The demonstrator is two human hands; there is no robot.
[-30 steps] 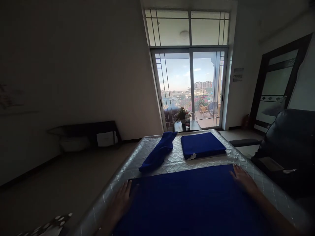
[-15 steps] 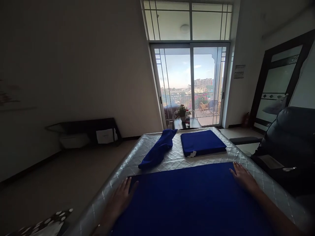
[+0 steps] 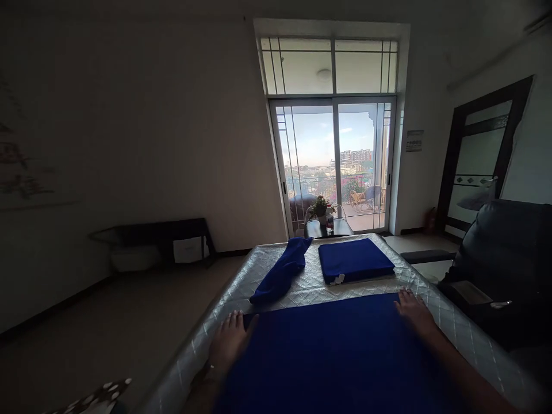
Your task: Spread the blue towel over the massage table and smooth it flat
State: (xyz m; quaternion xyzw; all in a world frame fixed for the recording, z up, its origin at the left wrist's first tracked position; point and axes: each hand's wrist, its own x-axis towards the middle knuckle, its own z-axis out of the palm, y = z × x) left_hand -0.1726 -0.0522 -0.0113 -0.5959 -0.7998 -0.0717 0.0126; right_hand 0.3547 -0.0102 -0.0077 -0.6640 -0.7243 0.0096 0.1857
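A dark blue cloth (image 3: 328,356) lies spread flat in front of me on a shiny quilted table cover (image 3: 241,276). My left hand (image 3: 230,339) rests on its far left corner, fingers stretched out and thumb apart. At the far right corner lies my right hand (image 3: 414,313), flat with its fingers extended. Beyond the far edge sits a neatly folded blue cloth (image 3: 356,259) with white tags (image 3: 338,279). To the left of that stack, a crumpled blue cloth (image 3: 282,273) stretches at a slant. The near part of the spread cloth runs out of view.
Behind the table stands a small dark table (image 3: 317,230) with a potted plant (image 3: 319,208) and a bottle (image 3: 329,218). A black armchair (image 3: 504,253) is close on the right. Along the left wall is a low black rack (image 3: 155,233). Polka-dot fabric (image 3: 101,397) shows at lower left.
My view has tilted up slightly, so the room sits lower in the picture. Both hands appear a little closer together, still lying on the cloth's far corners.
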